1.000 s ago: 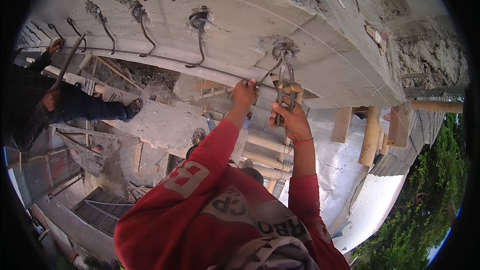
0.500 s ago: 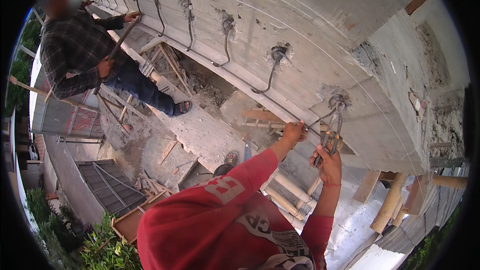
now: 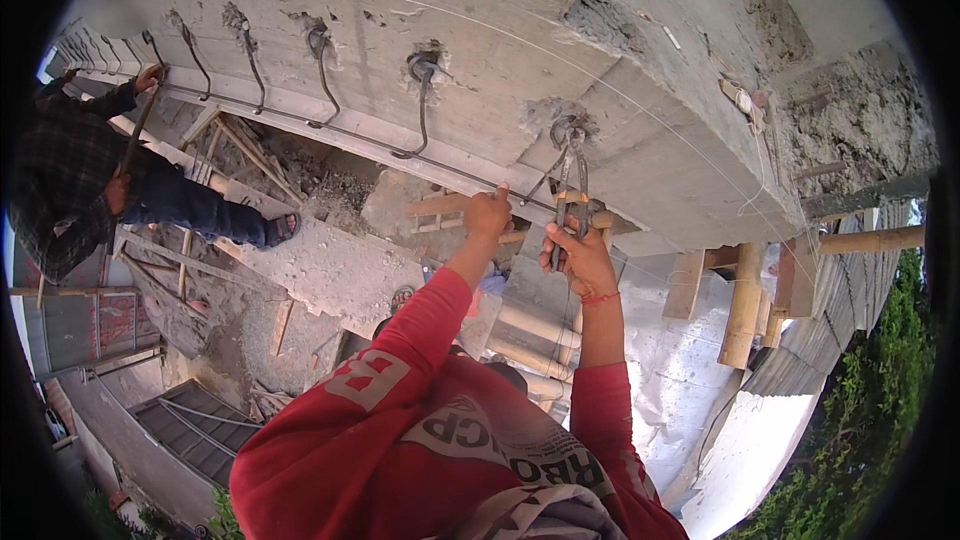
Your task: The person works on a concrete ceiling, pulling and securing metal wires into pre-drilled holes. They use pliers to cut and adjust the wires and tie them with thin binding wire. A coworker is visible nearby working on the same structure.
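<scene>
Pliers (image 3: 563, 180) of dark, worn metal stand against a concrete beam (image 3: 680, 165), head pointing up and away from the wearer toward a broken-out hole; their long axis runs nearly upright in the view, the two slim handles spreading slightly as they drop into the right hand (image 3: 585, 255); that hand is wrapped around the lower handles, a thin red band (image 3: 600, 297) at its wrist; tan patches show around the middle of the tool, though whether they belong to it or to timber behind cannot be told.

Just beside, the left hand (image 3: 488, 213) rests with curled fingers at a long steel rod (image 3: 460, 172), dark, thin and ribbon-straight but for the lens's bend; the rod runs from the upper left along the beam's foot toward the right; how firmly those fingers close on it cannot be told, the back of the hand hiding the hold; a short bent bar (image 3: 543, 178) slants between the rod and the hole.

Farther left, hooked bars (image 3: 425, 110) hang in a row from the beam; a co-worker (image 3: 65, 175) in dark plaid grips a pole (image 3: 135, 135).
</scene>
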A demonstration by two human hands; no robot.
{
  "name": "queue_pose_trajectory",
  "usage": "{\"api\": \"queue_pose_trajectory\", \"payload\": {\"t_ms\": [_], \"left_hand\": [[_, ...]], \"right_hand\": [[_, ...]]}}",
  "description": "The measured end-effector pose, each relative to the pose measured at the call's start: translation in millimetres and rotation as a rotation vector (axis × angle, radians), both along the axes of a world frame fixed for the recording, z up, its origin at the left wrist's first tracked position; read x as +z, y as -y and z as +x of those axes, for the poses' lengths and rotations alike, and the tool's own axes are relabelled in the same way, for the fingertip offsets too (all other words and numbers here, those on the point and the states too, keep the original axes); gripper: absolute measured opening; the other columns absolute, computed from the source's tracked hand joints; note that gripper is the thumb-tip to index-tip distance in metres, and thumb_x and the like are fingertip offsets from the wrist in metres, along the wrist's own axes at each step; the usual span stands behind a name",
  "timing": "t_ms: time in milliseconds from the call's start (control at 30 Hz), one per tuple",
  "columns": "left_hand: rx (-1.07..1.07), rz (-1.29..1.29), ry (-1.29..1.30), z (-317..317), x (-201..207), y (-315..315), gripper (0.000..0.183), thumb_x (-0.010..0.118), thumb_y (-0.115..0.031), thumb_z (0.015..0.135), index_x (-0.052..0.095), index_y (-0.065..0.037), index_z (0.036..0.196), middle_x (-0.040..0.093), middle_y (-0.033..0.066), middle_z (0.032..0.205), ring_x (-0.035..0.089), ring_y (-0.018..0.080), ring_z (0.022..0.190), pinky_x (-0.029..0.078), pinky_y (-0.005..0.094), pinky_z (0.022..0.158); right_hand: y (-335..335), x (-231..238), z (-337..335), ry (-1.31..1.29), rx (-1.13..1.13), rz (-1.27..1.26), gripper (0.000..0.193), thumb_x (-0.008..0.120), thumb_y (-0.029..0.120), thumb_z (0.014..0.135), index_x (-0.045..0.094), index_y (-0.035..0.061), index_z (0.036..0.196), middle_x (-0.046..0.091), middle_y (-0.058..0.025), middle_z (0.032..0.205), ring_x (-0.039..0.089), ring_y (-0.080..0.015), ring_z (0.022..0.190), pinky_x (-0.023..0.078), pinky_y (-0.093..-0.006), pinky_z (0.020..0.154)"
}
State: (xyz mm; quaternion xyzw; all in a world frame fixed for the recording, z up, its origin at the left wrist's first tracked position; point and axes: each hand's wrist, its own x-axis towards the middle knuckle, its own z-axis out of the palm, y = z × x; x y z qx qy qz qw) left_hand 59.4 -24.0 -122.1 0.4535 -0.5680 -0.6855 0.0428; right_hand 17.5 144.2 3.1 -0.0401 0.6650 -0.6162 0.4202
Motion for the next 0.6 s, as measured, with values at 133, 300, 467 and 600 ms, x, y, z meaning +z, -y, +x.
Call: {"api": "queue_pose_trajectory", "payload": {"t_ms": [133, 300, 467, 600], "left_hand": [[0.033, 0.296, -0.338, -4, 50, -10, 0.056, 0.064, -0.054, 0.105, 0.074, 0.000, 0.093, 0.076, 0.0119, 0.084, 0.076, 0.0241, 0.071, 0.059, 0.0357, 0.059], [-0.279, 0.777, -0.773, -26, 110, -16, 0.055, 0.068, -0.056, 0.102, 0.068, -0.002, 0.114, 0.073, 0.0078, 0.093, 0.074, 0.0249, 0.082, 0.061, 0.0370, 0.074], [-0.326, 0.856, -0.621, -43, 105, -12, 0.035, 0.071, -0.039, 0.105, 0.062, -0.006, 0.098, 0.054, 0.0006, 0.073, 0.063, 0.0210, 0.071, 0.059, 0.0417, 0.076], [-0.178, 0.899, -0.664, -52, 108, -32, 0.033, 0.074, -0.031, 0.103, 0.056, -0.008, 0.089, 0.046, -0.0009, 0.067, 0.050, 0.0168, 0.060, 0.056, 0.0416, 0.070]], "right_hand": [[-4, 5, -5, 0.098, 0.025, -0.081, 0.017, 0.075, 0.016, 0.100, 0.063, 0.0068, 0.108, 0.064, -0.0058, 0.079, 0.067, -0.0235, 0.061, 0.049, -0.0366, 0.051], [-5, -1, -1, 0.290, 0.002, -0.252, 0.018, 0.074, 0.017, 0.101, 0.062, 0.0069, 0.110, 0.065, -0.0066, 0.079, 0.066, -0.0237, 0.061, 0.048, -0.0379, 0.051], [-6, 3, 2, 0.159, 0.018, -0.140, 0.029, 0.076, 0.017, 0.099, 0.061, 0.0044, 0.120, 0.066, -0.0077, 0.084, 0.069, -0.0271, 0.068, 0.054, -0.0401, 0.059], [-17, -6, 18, -0.894, 0.049, 0.231, 0.051, 0.077, 0.012, 0.094, 0.053, -0.0009, 0.137, 0.070, -0.0122, 0.091, 0.072, -0.0373, 0.074, 0.058, -0.0453, 0.069]]}}
